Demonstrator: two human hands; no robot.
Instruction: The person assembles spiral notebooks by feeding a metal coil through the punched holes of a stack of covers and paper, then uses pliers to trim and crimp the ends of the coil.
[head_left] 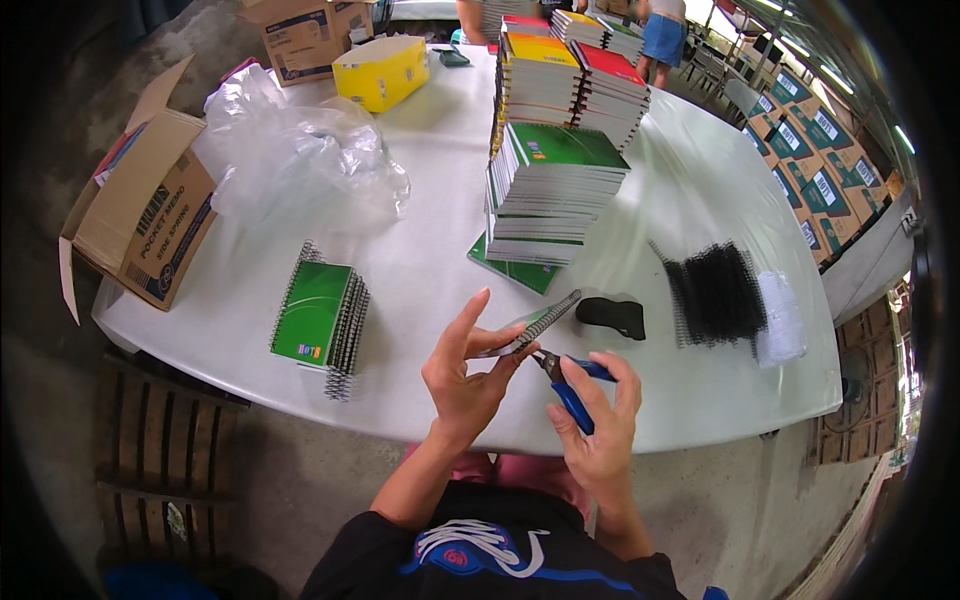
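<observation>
My left hand (462, 388) pinches a small spiral notebook (548, 320), tilted so that its black coil edge faces up. My right hand (603, 425) is closed round blue-handled cutting pliers (572, 402), whose jaws touch or nearly touch the near end of the coil. To the left lies a pile of green spiral notebooks (313, 308) with coils along their sides. Beyond my hands rises a tall stack of green-covered pads (570, 145), with one green pad (515, 268) under it. A flat black object (610, 317) of unclear kind rests right of the notebook.
Black plastic coils (718, 295) lie heaped at the right beside a white bundle (780, 315). Yellow and red notebook stacks (540, 85) stand farther back. Crumpled clear plastic (300, 155), an open carton (165, 215) and a yellow box (382, 75) occupy the left. A person (665, 35) stands behind.
</observation>
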